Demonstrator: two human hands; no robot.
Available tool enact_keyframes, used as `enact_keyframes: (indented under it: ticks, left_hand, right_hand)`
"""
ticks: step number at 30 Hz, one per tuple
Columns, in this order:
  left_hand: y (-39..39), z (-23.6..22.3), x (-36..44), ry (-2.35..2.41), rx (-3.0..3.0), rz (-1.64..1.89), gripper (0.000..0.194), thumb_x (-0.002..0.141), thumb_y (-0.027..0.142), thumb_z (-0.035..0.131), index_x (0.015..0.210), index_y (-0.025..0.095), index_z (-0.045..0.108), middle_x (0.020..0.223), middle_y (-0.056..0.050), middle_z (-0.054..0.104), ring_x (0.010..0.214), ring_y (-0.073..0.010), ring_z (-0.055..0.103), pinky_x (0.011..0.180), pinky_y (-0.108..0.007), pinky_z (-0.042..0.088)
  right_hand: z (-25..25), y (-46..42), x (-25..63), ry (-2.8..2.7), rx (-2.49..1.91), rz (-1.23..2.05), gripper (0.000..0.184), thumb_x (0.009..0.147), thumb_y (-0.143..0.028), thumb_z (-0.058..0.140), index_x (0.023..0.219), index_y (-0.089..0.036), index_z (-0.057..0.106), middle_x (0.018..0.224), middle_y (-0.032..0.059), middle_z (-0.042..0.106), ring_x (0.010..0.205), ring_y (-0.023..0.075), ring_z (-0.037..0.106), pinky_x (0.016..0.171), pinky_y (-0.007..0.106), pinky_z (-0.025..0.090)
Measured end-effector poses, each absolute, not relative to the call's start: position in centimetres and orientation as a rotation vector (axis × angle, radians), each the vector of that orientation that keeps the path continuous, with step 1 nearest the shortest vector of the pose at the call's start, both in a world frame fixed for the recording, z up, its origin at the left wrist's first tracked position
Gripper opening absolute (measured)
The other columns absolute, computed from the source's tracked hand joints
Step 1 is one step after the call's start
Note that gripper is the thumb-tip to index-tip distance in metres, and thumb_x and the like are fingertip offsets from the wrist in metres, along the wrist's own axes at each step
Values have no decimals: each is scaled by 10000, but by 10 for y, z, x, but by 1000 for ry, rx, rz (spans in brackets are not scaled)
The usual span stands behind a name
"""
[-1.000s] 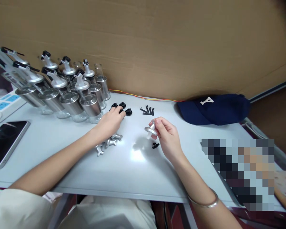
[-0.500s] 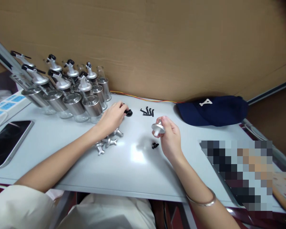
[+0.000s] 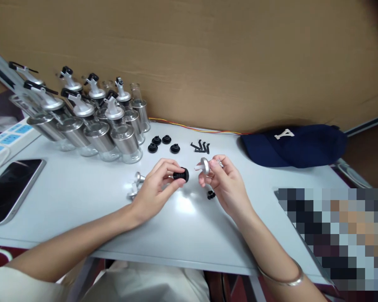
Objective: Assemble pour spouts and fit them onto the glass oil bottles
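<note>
Between thumb and fingers, my left hand (image 3: 156, 188) pinches a black rubber stopper (image 3: 180, 175), its wide end facing right. My right hand (image 3: 229, 182) holds a silver pour spout (image 3: 204, 166) on its side, its pale stem pointing left at the stopper. A small gap separates the two parts. More black rubber stoppers (image 3: 175, 148) stand on the table beyond my left hand. Other silver spouts (image 3: 132, 193) lie by my left hand, partly hidden by it. Small black pieces (image 3: 211, 195) lie beside my right hand, and thin black levers (image 3: 201, 147) lie farther back.
Several glass bottles with steel sleeves (image 3: 126, 144) crowd the back left, most topped with spouts. A phone (image 3: 14, 188) and a power strip (image 3: 6, 140) are at the left. A navy cap (image 3: 296, 147) lies at the back right, near a pixelated patch. Behind rises a cardboard wall (image 3: 195, 63).
My left hand has picked up a black stopper and brought it right and nearer to me. My right hand has turned the spout so its stem points left instead of downward.
</note>
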State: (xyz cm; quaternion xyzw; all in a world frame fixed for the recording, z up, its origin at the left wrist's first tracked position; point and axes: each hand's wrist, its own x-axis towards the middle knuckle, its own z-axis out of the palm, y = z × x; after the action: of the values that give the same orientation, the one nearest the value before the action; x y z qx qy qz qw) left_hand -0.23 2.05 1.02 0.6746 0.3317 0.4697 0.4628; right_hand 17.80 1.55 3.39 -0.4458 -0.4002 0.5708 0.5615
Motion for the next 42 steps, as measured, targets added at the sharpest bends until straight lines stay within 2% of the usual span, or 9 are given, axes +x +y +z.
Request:
enact_keyframes:
  ticks: [2,4,6,10,15,19,25,32,42]
  left_hand:
    - [18,13,-3,811,1688,1168,127,828,235,635,948,197,618,952,-31,549,837,-115,621,733,-241,555]
    - [15,17,-3,795,1678,1172,120,796,219,673,902,183,630,855,-10,577,692,-87,625,626,-201,548]
    - [13,19,-2,780,1638,1194,107,780,205,689,862,172,628,806,2,599,632,-76,627,599,-187,550]
    - [14,16,-1,769,1547,1230,96,804,195,660,892,175,628,895,-29,657,813,-117,666,732,-212,579]
    - [15,12,0,741,1519,1249,101,854,200,596,954,189,604,1004,-49,651,969,-133,644,854,-250,559]
    - [15,16,1,750,1450,1294,71,831,205,622,870,168,575,955,-48,656,914,-138,658,816,-264,573]
    - [16,17,3,752,1261,1219,180,751,212,706,752,159,534,816,-13,651,747,-120,665,674,-231,590]
    - [16,18,3,732,1284,1158,50,857,204,581,860,154,582,960,-39,676,844,-113,671,773,-242,588]
    - [17,22,2,753,1309,1224,124,821,246,634,777,156,560,848,-30,662,721,-116,663,705,-253,575]
  right_hand:
    - [32,16,178,-952,-1056,1351,346,734,-451,691,826,-225,446,701,-33,645,519,99,559,544,242,460]
    - [30,15,178,-975,-1089,1353,281,773,-448,639,852,-216,502,698,-29,632,535,97,549,570,246,457]
    - [28,15,178,-1012,-1116,1380,247,795,-437,609,861,-208,543,678,-29,615,550,97,545,586,244,453]
    - [28,13,177,-1059,-1068,1479,214,809,-411,594,876,-209,577,697,-20,623,564,107,561,600,254,465]
    - [30,15,177,-1031,-1006,1501,232,807,-422,594,887,-204,593,709,-3,628,578,124,573,597,268,476]
    - [28,12,178,-1129,-977,1458,276,798,-471,637,879,-211,594,767,-10,604,610,108,586,623,254,480]
    - [29,8,177,-1388,-1028,1297,318,795,-494,651,927,-211,588,805,-6,582,629,109,600,616,251,489]
    - [29,8,175,-1407,-1117,1181,349,869,-550,514,921,-208,561,684,-22,572,604,121,554,613,269,442]
    - [18,11,177,-1283,-1004,1180,285,898,-508,502,975,-233,508,797,-31,561,640,106,551,706,305,429]
